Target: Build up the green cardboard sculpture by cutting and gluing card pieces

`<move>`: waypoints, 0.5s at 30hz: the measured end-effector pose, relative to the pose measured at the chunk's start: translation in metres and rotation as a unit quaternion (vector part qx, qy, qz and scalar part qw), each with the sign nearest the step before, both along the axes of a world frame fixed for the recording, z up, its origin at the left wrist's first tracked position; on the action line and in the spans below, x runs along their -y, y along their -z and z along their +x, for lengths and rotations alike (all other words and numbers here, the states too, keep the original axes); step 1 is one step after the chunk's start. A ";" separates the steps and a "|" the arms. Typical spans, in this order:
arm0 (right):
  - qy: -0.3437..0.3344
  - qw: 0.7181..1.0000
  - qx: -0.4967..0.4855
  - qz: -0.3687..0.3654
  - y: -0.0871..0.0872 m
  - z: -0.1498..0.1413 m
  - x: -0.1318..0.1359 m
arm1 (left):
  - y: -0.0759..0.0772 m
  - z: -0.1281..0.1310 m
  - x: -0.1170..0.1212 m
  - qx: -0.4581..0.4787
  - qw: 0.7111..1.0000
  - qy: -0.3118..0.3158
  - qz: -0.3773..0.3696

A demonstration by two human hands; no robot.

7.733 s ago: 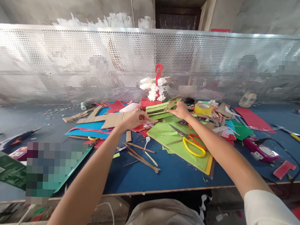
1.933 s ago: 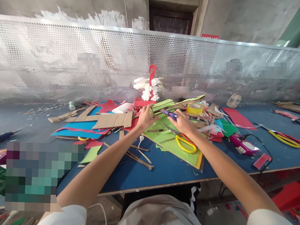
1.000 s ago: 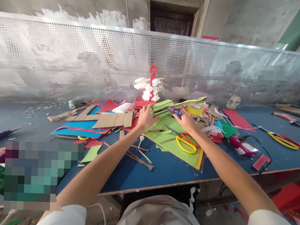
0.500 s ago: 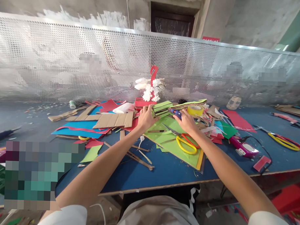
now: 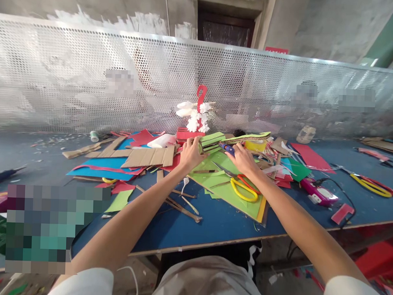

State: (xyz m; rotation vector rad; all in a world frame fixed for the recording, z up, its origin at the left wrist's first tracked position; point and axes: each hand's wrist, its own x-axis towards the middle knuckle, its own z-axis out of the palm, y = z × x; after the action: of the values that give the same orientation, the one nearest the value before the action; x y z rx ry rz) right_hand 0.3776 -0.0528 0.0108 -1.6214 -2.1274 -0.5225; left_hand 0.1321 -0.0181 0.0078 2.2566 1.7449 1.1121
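Note:
My left hand [image 5: 190, 153] grips the left end of a green and brown cardboard piece [image 5: 212, 142] that rests on the blue table [image 5: 213, 227]. My right hand [image 5: 243, 160] is closed around a small blue glue gun [image 5: 226, 147], whose tip points left at the cardboard piece. A long green-edged cardboard strip [image 5: 248, 136] sticks out to the right from the piece. Yellow and orange scissors [image 5: 243, 188] lie on a green sheet [image 5: 229, 187] just below my right hand.
A roll of yellow tape [image 5: 256, 145], cardboard panels [image 5: 147, 156], blue and red sheets, sticks and a pink tool [image 5: 317, 191] with a cord lie about. A red and white paper model [image 5: 197, 113] stands before the perforated metal screen [image 5: 89, 83]. More scissors [image 5: 374, 184] lie far right.
My right hand with the glue gun has shifted slightly left and down along the cardboard piece over the last second. My left hand has stayed on the piece's left end.

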 end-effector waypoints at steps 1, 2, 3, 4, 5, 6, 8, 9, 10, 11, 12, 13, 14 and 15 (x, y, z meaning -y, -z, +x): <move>-0.011 1.000 -0.011 0.003 0.001 0.001 -0.001 | 0.000 0.000 0.000 0.002 1.000 0.001 0.000; -0.023 0.999 -0.021 0.007 0.003 0.002 -0.003 | 0.000 0.000 -0.001 0.005 1.000 0.003 0.000; -0.033 0.999 -0.030 0.011 0.004 0.003 -0.004 | 0.001 0.000 -0.001 0.008 1.000 0.005 0.001; -0.041 0.998 -0.037 0.015 0.004 0.004 -0.005 | 0.001 0.000 -0.001 0.011 1.000 0.007 0.002; -0.044 0.998 -0.044 0.021 0.005 0.005 -0.006 | 0.001 0.000 -0.002 0.015 1.000 0.008 0.003; -0.043 0.997 -0.053 0.029 0.005 0.006 -0.006 | 0.002 0.000 -0.002 0.019 1.000 0.009 0.003; -0.035 0.996 -0.074 0.045 0.005 0.009 -0.007 | 0.002 0.000 -0.003 0.027 1.000 0.009 0.001; -0.034 0.995 -0.084 0.051 0.005 0.010 -0.007 | 0.002 0.000 -0.003 0.030 1.000 0.010 -0.001; -0.034 0.994 -0.092 0.056 0.005 0.011 -0.007 | 0.002 0.000 -0.003 0.031 0.999 0.010 -0.003; -0.038 0.993 -0.096 0.057 0.005 0.013 -0.008 | 0.002 -0.001 -0.003 0.031 0.999 0.011 -0.004; -0.042 0.993 -0.097 0.058 0.005 0.013 -0.008 | 0.002 -0.001 -0.003 0.031 0.999 0.012 -0.005; -0.045 0.993 -0.096 0.058 0.006 0.014 -0.009 | 0.002 -0.001 -0.003 0.030 0.999 0.012 -0.005; -0.048 0.993 -0.095 0.057 0.006 0.014 -0.009 | 0.002 -0.001 -0.003 0.028 1.000 0.012 -0.006; -0.050 0.993 -0.092 0.056 0.007 0.014 -0.009 | 0.002 -0.001 -0.003 0.027 1.000 0.012 -0.007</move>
State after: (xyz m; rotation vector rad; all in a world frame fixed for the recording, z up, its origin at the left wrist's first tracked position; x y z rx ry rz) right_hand 0.3914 -0.0434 0.0039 -1.4363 -1.9941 -0.4340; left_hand 0.1315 -0.0154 0.0058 2.2110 1.6967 1.1422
